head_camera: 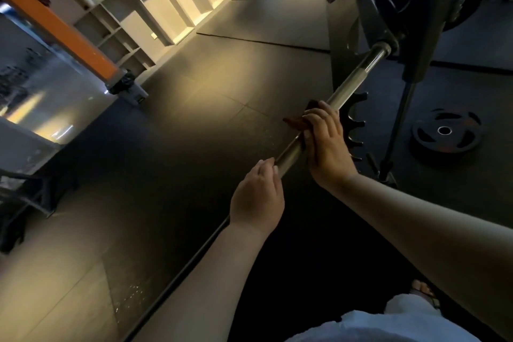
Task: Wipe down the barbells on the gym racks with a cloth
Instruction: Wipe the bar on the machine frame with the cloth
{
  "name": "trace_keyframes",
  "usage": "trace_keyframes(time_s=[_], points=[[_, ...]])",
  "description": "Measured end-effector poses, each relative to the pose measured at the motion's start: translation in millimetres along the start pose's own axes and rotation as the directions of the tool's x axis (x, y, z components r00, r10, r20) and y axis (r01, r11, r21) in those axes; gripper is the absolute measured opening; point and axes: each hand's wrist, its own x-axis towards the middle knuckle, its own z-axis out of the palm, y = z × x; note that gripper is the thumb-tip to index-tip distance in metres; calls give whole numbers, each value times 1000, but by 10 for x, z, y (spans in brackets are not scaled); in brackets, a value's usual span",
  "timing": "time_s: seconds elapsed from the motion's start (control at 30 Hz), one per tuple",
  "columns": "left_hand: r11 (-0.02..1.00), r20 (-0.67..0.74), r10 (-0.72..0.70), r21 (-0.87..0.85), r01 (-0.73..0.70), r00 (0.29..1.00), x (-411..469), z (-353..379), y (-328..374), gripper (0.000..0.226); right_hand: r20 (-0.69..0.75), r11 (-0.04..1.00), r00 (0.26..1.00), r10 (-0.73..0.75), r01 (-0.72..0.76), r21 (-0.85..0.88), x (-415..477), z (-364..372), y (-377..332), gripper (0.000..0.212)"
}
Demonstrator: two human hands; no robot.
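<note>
- Step in hand: wiping the bar [358, 78], which slants from the rack [340, 25] at upper right down toward frame centre.
- Right grip [327, 141] is closed over the bar at mid-frame. Its fingers curl round a dark cloth [295, 121] pressed to the steel, and a fold pokes out left of the knuckles.
- Left grip [256, 194], just below and left, curls its fingers round the bare bar, seemingly to steady it.
- Shiny stretch between cloth and rack: whether it is clean cannot be told.
- Next move likely calls for sliding the cloth toward the rack end with firm, wrapped pressure, the left grip bracing so the bar does not roll.
- Plate [445, 130] lies on the floor at right, well apart.
</note>
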Motion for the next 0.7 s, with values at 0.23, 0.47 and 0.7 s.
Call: trace_keyframes(time_s=[0.23, 0.47, 0.7], points=[[996, 0, 61, 58, -61, 998, -18, 24, -51, 37, 55, 987, 986, -159, 157, 45, -401, 274, -185, 45], [993, -14, 55, 101, -53, 998, -23, 79, -42, 47, 18, 998, 999, -43, 42, 39, -135, 93, -110, 37], [994, -36, 41, 107, -37, 999, -44, 106, -44, 36, 207, 959, 941, -269, 281, -31, -341, 84, -193, 46]])
